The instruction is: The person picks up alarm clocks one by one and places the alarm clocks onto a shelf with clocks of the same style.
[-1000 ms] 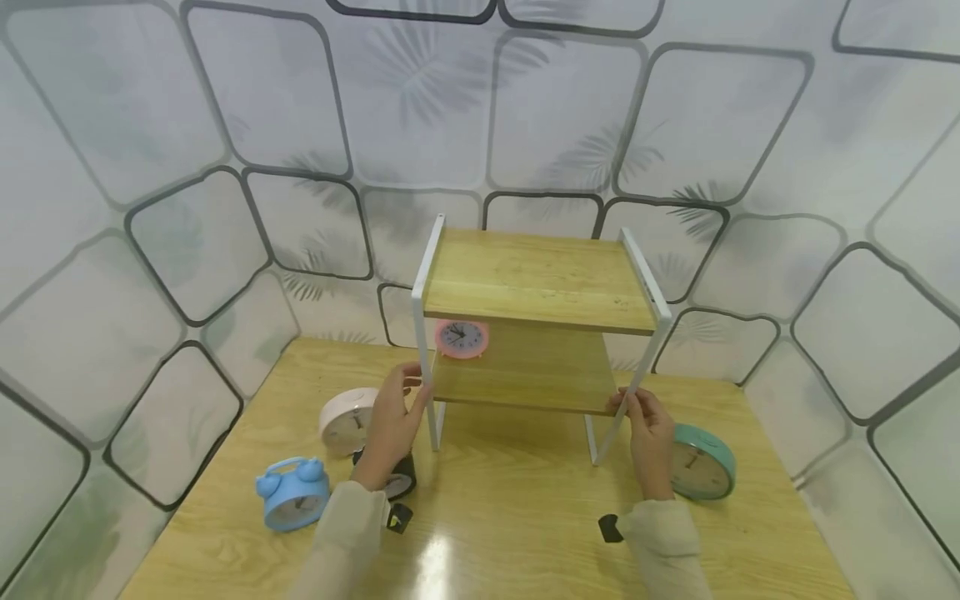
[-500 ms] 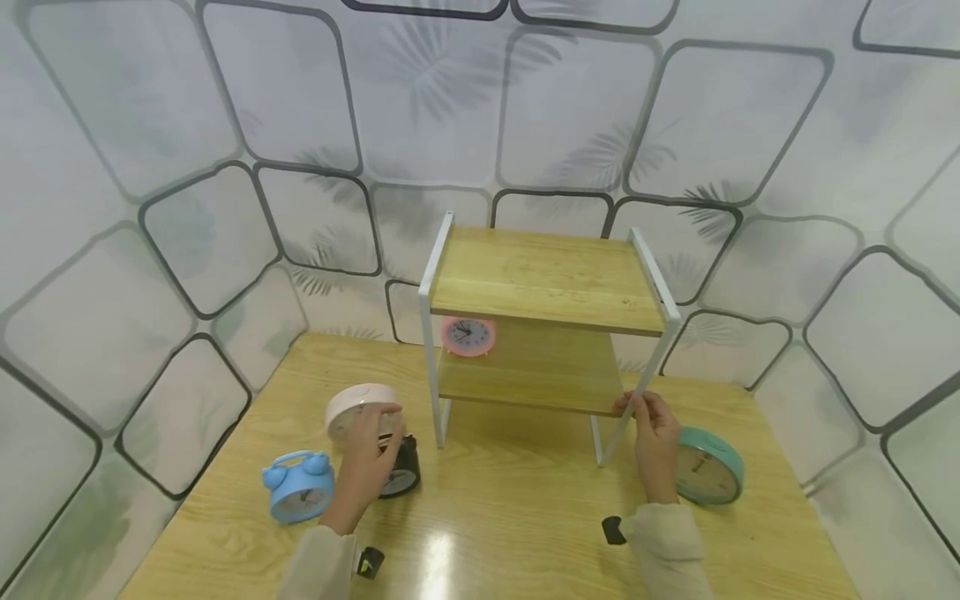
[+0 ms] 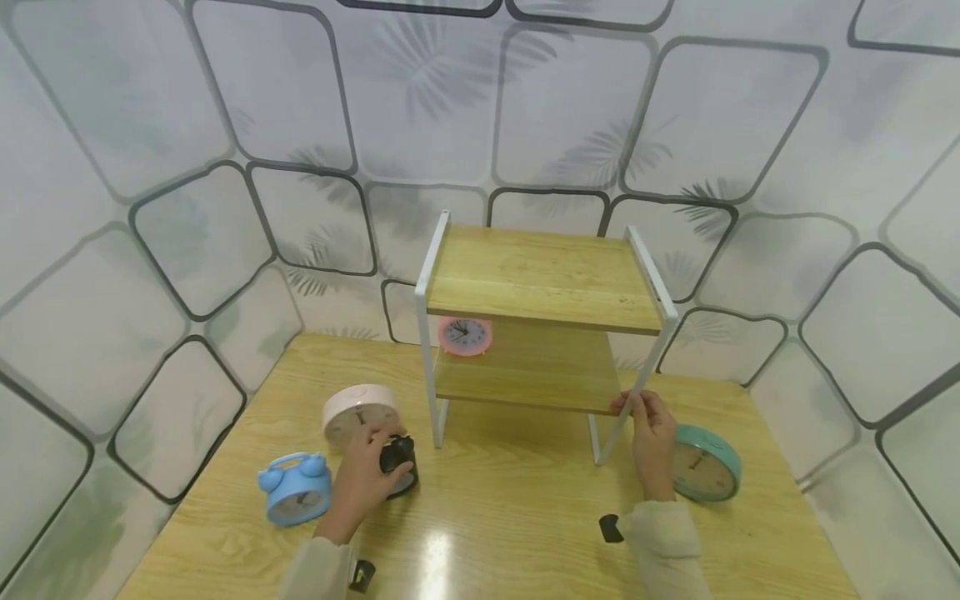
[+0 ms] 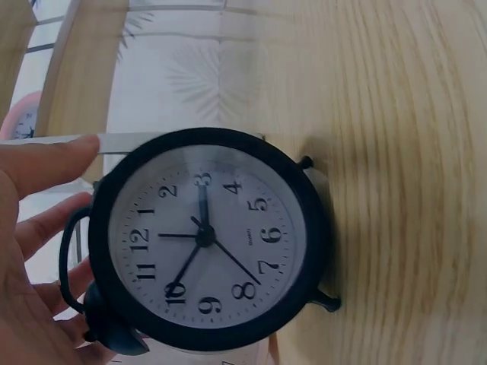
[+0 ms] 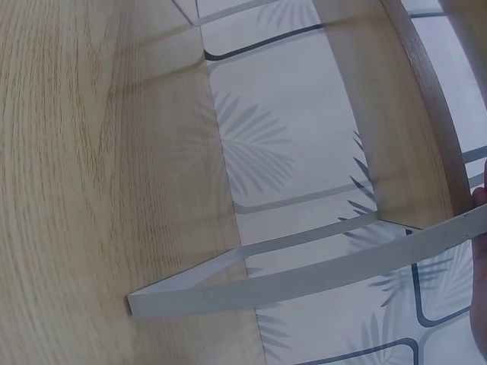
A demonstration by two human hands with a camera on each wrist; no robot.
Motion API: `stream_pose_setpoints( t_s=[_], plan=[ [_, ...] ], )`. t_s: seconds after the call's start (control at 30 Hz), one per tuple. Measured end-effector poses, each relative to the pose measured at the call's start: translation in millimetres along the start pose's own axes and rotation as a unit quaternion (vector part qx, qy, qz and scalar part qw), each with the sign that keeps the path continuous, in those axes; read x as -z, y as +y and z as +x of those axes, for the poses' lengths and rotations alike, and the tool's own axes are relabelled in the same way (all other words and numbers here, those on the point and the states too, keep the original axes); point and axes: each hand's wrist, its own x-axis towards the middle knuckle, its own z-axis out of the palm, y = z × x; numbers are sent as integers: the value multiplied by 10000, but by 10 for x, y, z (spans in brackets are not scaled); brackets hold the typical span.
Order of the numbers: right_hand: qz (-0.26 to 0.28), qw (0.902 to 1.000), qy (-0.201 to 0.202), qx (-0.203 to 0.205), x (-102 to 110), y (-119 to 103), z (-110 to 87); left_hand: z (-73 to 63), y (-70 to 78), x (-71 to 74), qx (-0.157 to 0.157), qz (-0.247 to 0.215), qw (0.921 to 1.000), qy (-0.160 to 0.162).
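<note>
A black twin-bell alarm clock [image 4: 221, 304] stands on the table, its dial facing the left wrist camera. My left hand [image 3: 363, 475] is right at its top, thumb spread from the fingers. In the left wrist view the thumb [image 4: 57, 161] reaches past the rim and the other fingers extend behind the clock's handle. My right hand [image 3: 651, 433] grips the front right leg of the white-framed two-tier wooden shelf [image 3: 543, 279], at the lower board's height. Only a sliver of that hand shows in the right wrist view. A pink clock [image 3: 465, 336] sits on the shelf's lower board.
A blue twin-bell alarm clock [image 3: 298, 492] stands left of my left hand, and a round pale pink clock [image 3: 360, 404] is just behind it. A green round clock [image 3: 707, 462] stands beside my right hand. Patterned walls [image 3: 420, 125] enclose the wooden table [image 3: 510, 517].
My left hand has let go of the shelf's left leg and moved left and down to the black alarm clock. The right hand has kept its grip on the right leg.
</note>
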Motion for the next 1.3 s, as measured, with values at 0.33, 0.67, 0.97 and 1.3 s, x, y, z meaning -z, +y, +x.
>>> stream_pose_setpoints(
  t_s=[0.33, 0.67, 0.97, 1.3],
  plan=[
    [-133, 9999, 43, -8, 22, 124, 22, 23, -28, -10, 41, 106, 9996, -272],
    [-210, 9997, 86, -30, 24, 111, 18, 11, -23, -71, 216, 151, 9996, -134],
    [-227, 9996, 101, -138, -10, 7, -9, -61, -122, -42, 584, -703, 9955, -233],
    [-25, 10000, 68, -15, -20, -12, -15, -101, -141, -37, 997, -687, 9921, -340]
  ],
)
